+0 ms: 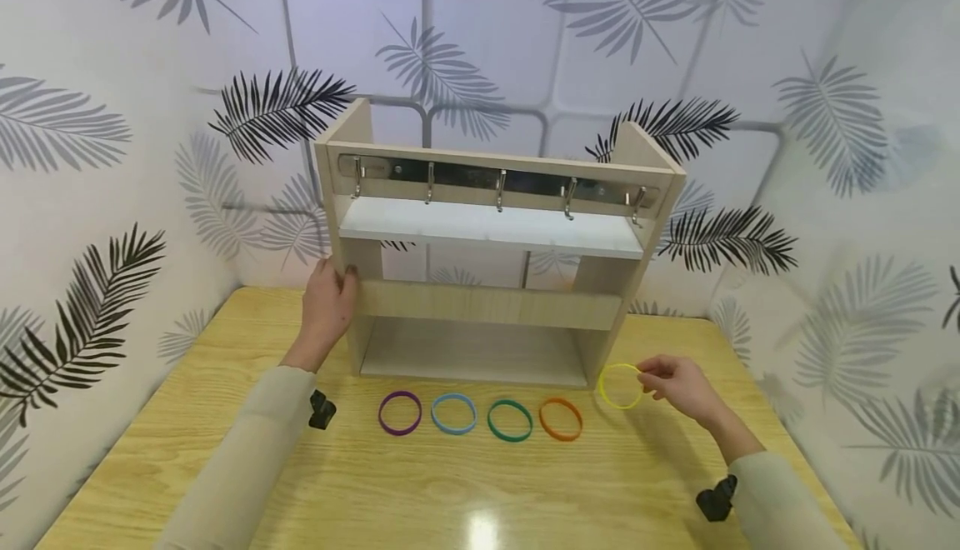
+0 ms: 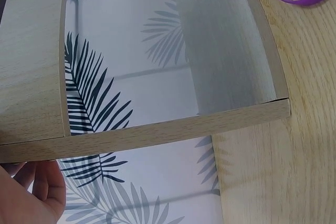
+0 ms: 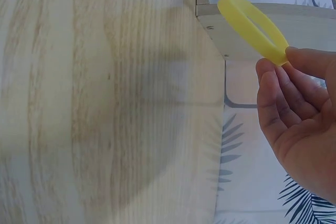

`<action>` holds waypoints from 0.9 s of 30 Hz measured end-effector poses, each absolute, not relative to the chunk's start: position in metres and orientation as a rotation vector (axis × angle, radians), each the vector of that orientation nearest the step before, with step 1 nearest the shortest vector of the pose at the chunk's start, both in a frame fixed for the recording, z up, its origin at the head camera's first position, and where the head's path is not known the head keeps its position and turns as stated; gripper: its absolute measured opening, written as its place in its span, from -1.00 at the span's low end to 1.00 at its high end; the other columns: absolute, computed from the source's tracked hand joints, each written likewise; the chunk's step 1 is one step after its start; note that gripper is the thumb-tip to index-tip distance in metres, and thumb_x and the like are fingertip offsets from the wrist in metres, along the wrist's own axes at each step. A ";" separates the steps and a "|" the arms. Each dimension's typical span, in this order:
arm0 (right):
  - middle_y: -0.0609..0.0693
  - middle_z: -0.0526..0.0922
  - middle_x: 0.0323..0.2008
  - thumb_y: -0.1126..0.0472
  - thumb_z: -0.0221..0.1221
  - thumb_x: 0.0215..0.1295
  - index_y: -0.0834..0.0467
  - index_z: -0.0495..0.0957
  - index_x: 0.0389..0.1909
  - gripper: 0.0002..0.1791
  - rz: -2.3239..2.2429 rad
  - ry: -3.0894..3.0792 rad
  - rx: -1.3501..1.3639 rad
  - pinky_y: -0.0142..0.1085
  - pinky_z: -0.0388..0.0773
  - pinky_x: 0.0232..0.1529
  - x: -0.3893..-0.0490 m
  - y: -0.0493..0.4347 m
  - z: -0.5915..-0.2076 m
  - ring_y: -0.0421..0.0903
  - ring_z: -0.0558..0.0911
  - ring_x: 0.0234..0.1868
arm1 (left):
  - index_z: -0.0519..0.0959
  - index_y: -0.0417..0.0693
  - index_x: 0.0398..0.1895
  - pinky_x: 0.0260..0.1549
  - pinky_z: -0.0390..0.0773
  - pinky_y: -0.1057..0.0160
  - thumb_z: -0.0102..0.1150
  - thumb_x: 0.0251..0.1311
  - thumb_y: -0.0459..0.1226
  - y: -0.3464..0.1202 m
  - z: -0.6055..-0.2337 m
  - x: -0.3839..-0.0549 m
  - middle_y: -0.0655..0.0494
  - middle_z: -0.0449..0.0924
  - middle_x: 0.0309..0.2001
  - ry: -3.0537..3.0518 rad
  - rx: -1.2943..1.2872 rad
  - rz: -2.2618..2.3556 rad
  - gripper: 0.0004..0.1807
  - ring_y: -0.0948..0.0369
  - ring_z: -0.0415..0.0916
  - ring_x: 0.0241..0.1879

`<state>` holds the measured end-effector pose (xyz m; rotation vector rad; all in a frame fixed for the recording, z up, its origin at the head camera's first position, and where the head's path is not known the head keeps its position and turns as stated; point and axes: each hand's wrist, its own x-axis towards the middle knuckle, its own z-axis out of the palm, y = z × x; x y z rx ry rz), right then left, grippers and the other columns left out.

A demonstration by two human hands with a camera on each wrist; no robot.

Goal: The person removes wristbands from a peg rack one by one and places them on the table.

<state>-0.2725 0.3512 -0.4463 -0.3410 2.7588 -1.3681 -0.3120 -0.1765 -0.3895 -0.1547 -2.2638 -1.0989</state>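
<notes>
My right hand (image 1: 678, 387) pinches a yellow silicone wristband (image 1: 621, 407) between thumb and fingertips, beside the lower right corner of a small wooden shelf (image 1: 487, 304). In the right wrist view the wristband (image 3: 252, 30) is tilted, held by one end above the table. My left hand (image 1: 328, 304) grips the shelf's left side panel, thumb at its front edge; curled fingers (image 2: 50, 184) show along the outer face in the left wrist view. In front of the shelf lie a purple wristband (image 1: 400, 413), a light blue wristband (image 1: 453, 413), a green wristband (image 1: 510, 421) and an orange wristband (image 1: 560, 419).
Along the shelf's top front runs a metal rail (image 1: 480, 176) with several hooks (image 1: 500, 191). Below it is a white shelf board (image 1: 487, 225). The wooden table (image 1: 405, 492) reaches back to walls with a leaf pattern (image 1: 480, 42).
</notes>
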 end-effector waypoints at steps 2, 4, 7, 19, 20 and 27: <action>0.26 0.62 -0.24 0.29 0.12 0.32 0.48 0.48 -0.03 -0.67 -1.365 2.744 -0.333 -0.23 0.58 -0.35 -0.273 0.352 -0.448 0.01 0.61 -0.29 | 0.36 -0.44 0.16 -0.28 0.46 -0.17 -0.19 0.38 -0.25 -0.176 -0.388 -0.312 -0.35 0.44 -0.10 -2.263 -0.157 -1.097 -0.55 -0.19 0.44 -0.19; 0.27 0.61 -0.23 0.28 0.11 0.34 0.49 0.46 -0.01 -0.65 -1.360 2.732 -0.323 -0.23 0.58 -0.34 -0.274 0.353 -0.450 0.01 0.60 -0.29 | 0.36 -0.43 0.16 -0.28 0.46 -0.17 -0.19 0.38 -0.25 -0.176 -0.387 -0.312 -0.35 0.43 -0.10 -2.263 -0.159 -1.097 -0.55 -0.18 0.44 -0.19; 0.29 0.60 -0.22 0.28 0.10 0.35 0.50 0.45 0.01 -0.64 -1.343 2.727 -0.312 -0.24 0.58 -0.33 -0.276 0.355 -0.454 -0.02 0.60 -0.29 | 0.35 -0.43 0.17 -0.27 0.46 -0.17 -0.19 0.39 -0.24 -0.176 -0.387 -0.312 -0.34 0.43 -0.10 -2.272 -0.157 -1.100 -0.55 -0.18 0.44 -0.19; 0.24 0.61 -0.30 0.33 0.10 0.31 0.51 0.46 -0.03 -0.68 -1.321 2.705 -0.271 -0.24 0.57 -0.35 -0.279 0.358 -0.471 0.00 0.59 -0.33 | 0.37 -0.41 0.14 -0.26 0.44 -0.16 -0.22 0.40 -0.22 -0.176 -0.390 -0.312 -0.33 0.44 -0.11 -2.284 -0.139 -1.089 -0.56 -0.17 0.44 -0.20; 0.24 0.61 -0.31 0.34 0.10 0.31 0.51 0.46 -0.02 -0.68 -1.317 2.704 -0.270 -0.23 0.57 -0.35 -0.279 0.358 -0.471 0.01 0.59 -0.33 | 0.37 -0.41 0.14 -0.27 0.44 -0.15 -0.23 0.40 -0.22 -0.176 -0.390 -0.312 -0.32 0.44 -0.12 -2.284 -0.140 -1.089 -0.56 -0.17 0.43 -0.21; 0.20 0.62 -0.36 0.36 0.10 0.30 0.52 0.46 -0.05 -0.69 -1.333 2.689 -0.234 -0.15 0.58 -0.34 -0.277 0.357 -0.474 0.04 0.60 -0.35 | 0.37 -0.42 0.13 -0.28 0.44 -0.13 -0.21 0.40 -0.22 -0.177 -0.390 -0.314 -0.32 0.43 -0.13 -2.288 -0.132 -1.095 -0.56 -0.15 0.43 -0.22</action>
